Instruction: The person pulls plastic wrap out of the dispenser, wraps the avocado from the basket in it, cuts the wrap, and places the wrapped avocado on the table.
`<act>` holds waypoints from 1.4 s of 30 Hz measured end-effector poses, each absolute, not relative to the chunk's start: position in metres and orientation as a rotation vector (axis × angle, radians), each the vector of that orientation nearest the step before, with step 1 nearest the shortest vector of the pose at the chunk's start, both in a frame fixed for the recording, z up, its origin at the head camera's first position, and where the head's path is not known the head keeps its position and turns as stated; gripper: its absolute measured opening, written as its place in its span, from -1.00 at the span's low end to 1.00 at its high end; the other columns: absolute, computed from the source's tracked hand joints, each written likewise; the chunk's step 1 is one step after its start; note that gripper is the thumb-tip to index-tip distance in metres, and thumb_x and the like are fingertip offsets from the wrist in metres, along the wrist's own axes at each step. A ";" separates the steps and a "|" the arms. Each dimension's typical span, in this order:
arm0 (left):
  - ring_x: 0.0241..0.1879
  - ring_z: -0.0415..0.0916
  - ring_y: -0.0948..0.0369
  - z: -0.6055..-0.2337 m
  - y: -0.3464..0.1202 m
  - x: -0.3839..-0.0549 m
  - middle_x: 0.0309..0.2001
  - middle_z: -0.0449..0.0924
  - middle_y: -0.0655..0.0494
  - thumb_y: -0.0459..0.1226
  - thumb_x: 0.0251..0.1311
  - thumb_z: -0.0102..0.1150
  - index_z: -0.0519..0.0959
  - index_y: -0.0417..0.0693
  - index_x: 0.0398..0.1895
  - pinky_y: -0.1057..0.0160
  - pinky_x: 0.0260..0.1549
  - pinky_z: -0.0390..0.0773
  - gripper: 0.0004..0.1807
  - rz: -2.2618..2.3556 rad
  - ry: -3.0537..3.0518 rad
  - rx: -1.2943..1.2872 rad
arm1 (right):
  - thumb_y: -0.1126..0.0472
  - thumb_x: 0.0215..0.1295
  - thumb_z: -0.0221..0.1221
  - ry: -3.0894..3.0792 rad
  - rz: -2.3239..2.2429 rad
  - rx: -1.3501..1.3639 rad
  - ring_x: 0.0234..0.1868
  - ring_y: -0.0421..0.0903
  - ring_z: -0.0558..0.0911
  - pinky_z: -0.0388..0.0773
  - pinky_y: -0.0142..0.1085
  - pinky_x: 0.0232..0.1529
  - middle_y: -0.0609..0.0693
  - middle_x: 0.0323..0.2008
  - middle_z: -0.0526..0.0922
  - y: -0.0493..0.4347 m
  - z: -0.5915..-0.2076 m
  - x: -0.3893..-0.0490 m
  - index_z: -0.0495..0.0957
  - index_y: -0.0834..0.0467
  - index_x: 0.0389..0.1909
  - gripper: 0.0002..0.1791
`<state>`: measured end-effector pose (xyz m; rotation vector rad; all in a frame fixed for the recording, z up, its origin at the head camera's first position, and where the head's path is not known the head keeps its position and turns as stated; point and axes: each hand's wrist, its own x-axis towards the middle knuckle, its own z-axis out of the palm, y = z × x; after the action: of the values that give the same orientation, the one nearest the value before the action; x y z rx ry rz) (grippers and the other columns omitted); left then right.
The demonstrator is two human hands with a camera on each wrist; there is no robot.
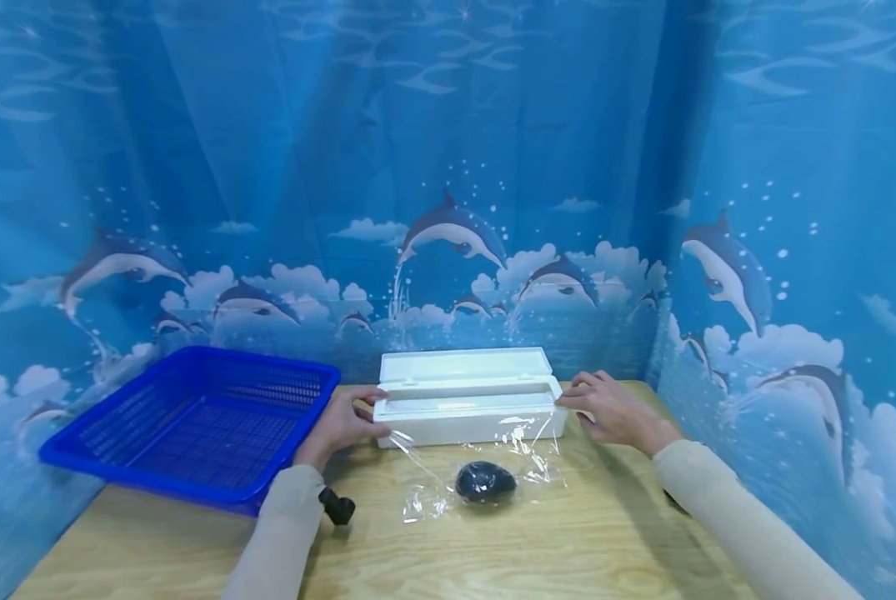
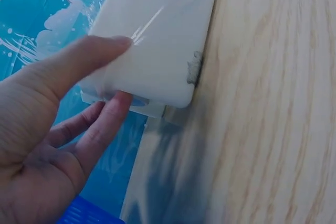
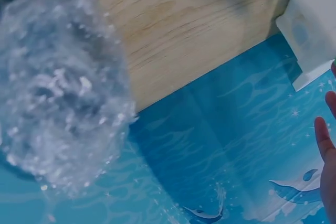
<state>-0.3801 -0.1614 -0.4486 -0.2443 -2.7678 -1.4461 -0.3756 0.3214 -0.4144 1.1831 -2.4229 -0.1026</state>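
Note:
A white cling film box lies lengthwise on the table with its lid raised at the back. Clear film runs from its front onto the tabletop, around a dark, glossy egg-shaped thing. My left hand holds the box's left end. Seen from the left wrist, the thumb presses one face of the box and a fingertip meets its end. At the opposite end, my right hand grips the front corner with its fingertips; its wrist view catches only some fingers at the edge.
A blue plastic basket stands at the left, beside my left forearm. Blue dolphin-printed curtains hang behind and to the right of the wooden table. A blurred, glittering clear mass fills the left of the right wrist view.

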 end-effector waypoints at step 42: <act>0.26 0.54 -0.15 -0.438 -0.156 -0.371 0.39 0.47 -0.14 -0.10 0.20 0.47 0.56 0.12 0.33 -0.06 -0.01 0.72 -0.40 -1.383 -2.805 -0.178 | 0.10 0.18 0.45 -2.626 0.060 1.212 0.25 0.04 0.60 0.68 -0.05 0.20 0.10 0.30 0.57 0.176 -0.445 -0.274 0.46 0.10 0.38 -0.27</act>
<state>-0.3712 -0.1565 -0.4375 -0.1783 -2.8052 -1.3826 -0.2738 0.1760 -0.4448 1.2123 -2.6257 0.0604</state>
